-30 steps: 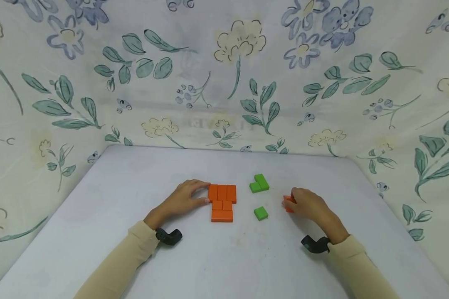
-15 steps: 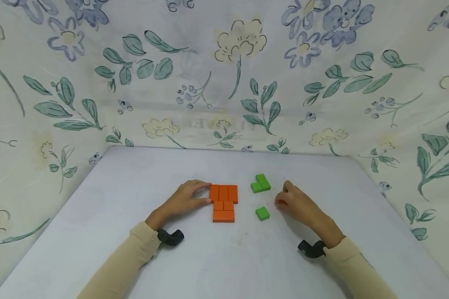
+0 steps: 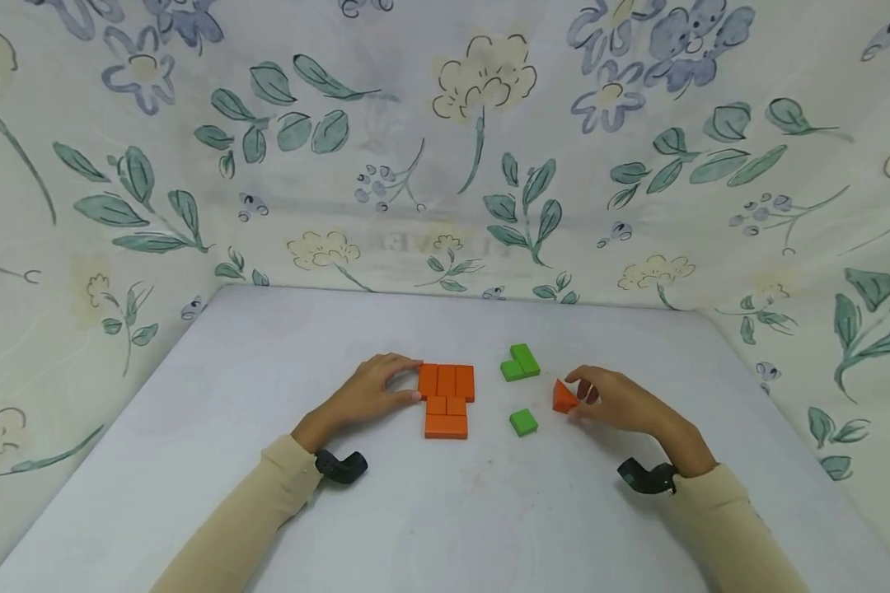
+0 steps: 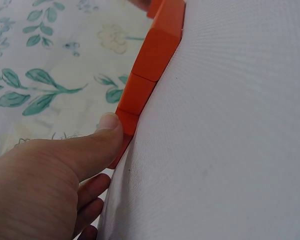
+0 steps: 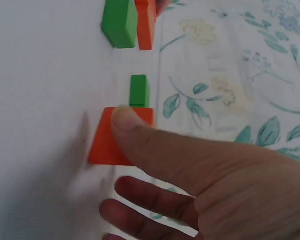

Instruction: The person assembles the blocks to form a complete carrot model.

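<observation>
Several flat orange blocks [image 3: 447, 382] lie pushed together on the white table, a wider row behind a narrower stack. My left hand [image 3: 371, 389] rests at their left side, with its thumb and index fingertip touching the leftmost block at its near and far corners. In the left wrist view the thumb [image 4: 97, 147] presses the block's side. Farther right, an orange triangular block [image 3: 563, 398] stands on the table. Beside it is my right hand [image 3: 615, 399], fingers spread loosely. Its thumb [image 5: 140, 140] overlaps the block in the right wrist view; contact cannot be told.
Between the orange group and the triangular block lies a single green square block [image 3: 523, 422]. Behind it, two green blocks [image 3: 521, 362] sit together in an L shape. A flowered cloth [image 3: 445, 165] hangs at the table's back and sides.
My right hand moved left with the orange triangular block, hiding it half a second ago. Now the hand has drawn back to the right with looser fingers, and the block shows standing. The left hand stays put.
</observation>
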### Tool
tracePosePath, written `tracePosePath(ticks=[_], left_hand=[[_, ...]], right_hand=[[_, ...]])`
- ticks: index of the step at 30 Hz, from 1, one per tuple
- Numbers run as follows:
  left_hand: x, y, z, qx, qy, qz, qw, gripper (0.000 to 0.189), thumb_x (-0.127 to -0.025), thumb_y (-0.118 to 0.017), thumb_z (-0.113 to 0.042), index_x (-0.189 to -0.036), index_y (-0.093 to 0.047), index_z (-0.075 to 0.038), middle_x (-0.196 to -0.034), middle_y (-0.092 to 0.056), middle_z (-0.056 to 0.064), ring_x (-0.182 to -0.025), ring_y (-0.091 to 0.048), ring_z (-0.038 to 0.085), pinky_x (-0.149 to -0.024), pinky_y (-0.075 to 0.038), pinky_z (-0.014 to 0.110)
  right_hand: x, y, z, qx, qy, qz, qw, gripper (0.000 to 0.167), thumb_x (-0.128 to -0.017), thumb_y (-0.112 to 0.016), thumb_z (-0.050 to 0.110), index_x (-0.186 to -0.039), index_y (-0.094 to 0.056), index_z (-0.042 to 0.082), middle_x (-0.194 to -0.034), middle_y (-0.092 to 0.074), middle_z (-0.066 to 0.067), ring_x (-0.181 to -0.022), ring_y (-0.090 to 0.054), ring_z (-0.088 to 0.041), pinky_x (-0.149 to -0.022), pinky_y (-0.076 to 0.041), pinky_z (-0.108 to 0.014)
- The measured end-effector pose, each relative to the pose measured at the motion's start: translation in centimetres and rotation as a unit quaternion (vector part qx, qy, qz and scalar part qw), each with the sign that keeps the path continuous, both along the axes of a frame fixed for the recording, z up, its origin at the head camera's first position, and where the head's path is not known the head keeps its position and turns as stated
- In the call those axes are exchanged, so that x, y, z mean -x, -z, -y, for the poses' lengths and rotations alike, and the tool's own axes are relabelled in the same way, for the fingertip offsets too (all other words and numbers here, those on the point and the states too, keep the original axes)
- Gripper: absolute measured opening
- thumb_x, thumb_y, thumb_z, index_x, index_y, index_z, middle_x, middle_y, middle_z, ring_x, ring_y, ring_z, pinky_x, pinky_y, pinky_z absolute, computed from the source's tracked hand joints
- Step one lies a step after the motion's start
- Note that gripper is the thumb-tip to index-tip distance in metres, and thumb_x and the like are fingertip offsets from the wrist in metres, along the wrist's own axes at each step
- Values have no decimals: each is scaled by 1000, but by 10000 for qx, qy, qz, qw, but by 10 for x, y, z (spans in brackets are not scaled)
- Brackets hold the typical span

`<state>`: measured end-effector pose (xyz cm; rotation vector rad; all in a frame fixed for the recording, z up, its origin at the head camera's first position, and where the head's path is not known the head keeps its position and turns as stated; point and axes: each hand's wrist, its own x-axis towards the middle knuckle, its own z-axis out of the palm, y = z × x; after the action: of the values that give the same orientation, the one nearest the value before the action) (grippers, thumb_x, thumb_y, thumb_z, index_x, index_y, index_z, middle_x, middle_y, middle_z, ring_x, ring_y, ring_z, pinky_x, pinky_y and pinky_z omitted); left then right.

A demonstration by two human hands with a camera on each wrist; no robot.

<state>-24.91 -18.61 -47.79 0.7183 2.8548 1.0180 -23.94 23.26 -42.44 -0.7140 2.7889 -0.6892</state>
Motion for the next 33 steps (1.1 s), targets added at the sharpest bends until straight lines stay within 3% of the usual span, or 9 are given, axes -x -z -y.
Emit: tracePosePath(ticks=[4,8,19,24,33], left_hand=[[1,1,0,28,-9,14,10000,59,-91,-72,-43,-143,-55,-21,-145,-55,5,-139,-44,30,-116,-30,58],[1,2,0,35,-2,6,10000,59,-91,-71,-44,-143,-55,-21,-145,-55,5,-139,-44,30,-116,-29,58],[1,2,0,14,-8,-26,10000,59,-91,-71,-45,-143,-55,-22,-146,-55,4,-139,-44,30,-116,-30,58],[-1,0,0,9,-43,4,10000,58,-91,-71,-43,-143,-55,-22,-146,-55,5,-139,-44,30,-116,-30,57],[-2,0,-1,7,-40,-19,10000,59,-91,-71,-43,-143,-55,-20,-145,-55,5,-139,-44,30,-116,-30,58]], right_hand=[[4,9,-5,247,-133,186,9994,40,-85,-80,19,-119,-63,5,-97,-66,-2,-89,-59,-17,-78,-54,-30],[6,13,-9,331,-138,110,9993,31,-88,-77,18,-116,-66,8,-97,-66,-1,-88,-59,-16,-76,-52,-28],[11,20,-17,683,217,347,9968,29,-90,-74,26,-116,-69,12,-104,-68,-4,-93,-59,-19,-76,-51,-31],[13,26,-17,763,466,258,9957,26,-91,-74,24,-114,-70,12,-102,-68,-5,-90,-58,-19,-75,-50,-29],[11,27,-14,898,374,-306,9948,20,-93,-71,19,-110,-70,9,-101,-70,-4,-89,-58,-17,-76,-50,-26]])
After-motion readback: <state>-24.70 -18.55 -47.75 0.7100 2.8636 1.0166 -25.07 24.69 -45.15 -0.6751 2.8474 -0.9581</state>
